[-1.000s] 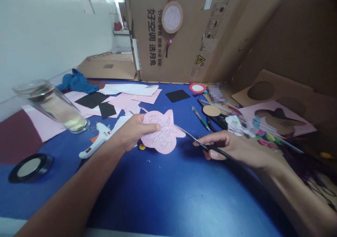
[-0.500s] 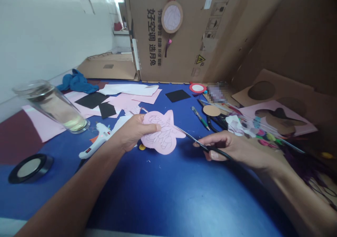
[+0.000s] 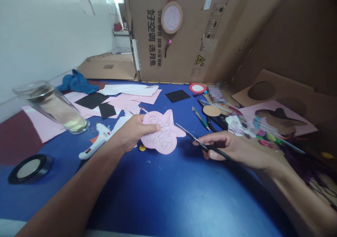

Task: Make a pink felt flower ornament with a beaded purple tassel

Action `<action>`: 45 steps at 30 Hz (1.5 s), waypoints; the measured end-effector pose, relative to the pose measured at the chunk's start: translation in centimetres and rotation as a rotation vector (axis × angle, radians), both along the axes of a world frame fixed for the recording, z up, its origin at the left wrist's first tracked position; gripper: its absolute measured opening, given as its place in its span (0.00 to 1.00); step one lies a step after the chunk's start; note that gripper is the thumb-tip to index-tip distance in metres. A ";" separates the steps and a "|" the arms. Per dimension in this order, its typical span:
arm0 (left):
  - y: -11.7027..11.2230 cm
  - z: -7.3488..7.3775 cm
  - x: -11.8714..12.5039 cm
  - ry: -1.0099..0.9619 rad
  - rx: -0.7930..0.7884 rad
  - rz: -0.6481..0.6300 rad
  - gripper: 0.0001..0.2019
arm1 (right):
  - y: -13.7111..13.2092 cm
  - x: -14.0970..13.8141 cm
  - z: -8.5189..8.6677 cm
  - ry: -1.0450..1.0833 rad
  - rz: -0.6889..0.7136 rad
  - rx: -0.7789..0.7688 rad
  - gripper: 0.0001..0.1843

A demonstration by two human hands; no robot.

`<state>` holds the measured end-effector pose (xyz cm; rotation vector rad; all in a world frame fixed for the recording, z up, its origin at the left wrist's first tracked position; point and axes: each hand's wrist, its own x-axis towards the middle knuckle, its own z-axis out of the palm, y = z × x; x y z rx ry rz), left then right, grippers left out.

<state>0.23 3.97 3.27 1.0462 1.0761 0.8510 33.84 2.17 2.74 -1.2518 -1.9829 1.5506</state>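
Observation:
My left hand (image 3: 133, 131) pinches a pink paper cutout (image 3: 164, 142) at its left side, thumb on top. The cutout has scalloped edges, two pointed tips on the right and a pattern of cut or drawn lines. My right hand (image 3: 219, 147) grips black-handled scissors (image 3: 195, 139). Their blades point up and left, with the tip just right of the notch between the two points, apart from the paper. A yellow button-like disc (image 3: 142, 147) lies below the cutout, beside several tiny paper scraps.
At left are a white glue gun (image 3: 97, 142), a glass of pale liquid (image 3: 65, 110) and a roll of black tape (image 3: 30, 168). Black sheets (image 3: 177, 96) and pink sheets (image 3: 122, 99) lie behind. A green pen (image 3: 200, 117) and mixed craft bits sit at right, before a large cardboard box (image 3: 181, 61).
The scissor tip has drawn back slightly to the right, out of the notch in the pink cutout. My left hand holds the paper almost still.

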 end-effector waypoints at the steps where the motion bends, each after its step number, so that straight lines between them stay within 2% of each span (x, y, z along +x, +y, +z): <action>1: 0.0 0.0 0.0 0.001 -0.001 0.000 0.10 | 0.0 0.0 0.0 -0.002 -0.001 -0.002 0.32; 30: 0.1 -0.3 -0.3 0.123 0.016 -0.026 0.17 | -0.1 -0.2 0.4 0.007 0.031 -0.080 0.33; 37: 0.3 -0.8 -0.6 0.112 0.021 -0.033 0.17 | -0.2 -0.3 0.8 -0.017 0.040 -0.048 0.34; 45: 0.3 -0.6 -0.4 0.120 0.010 -0.034 0.17 | -0.2 -0.4 1.0 -0.034 0.040 -0.035 0.34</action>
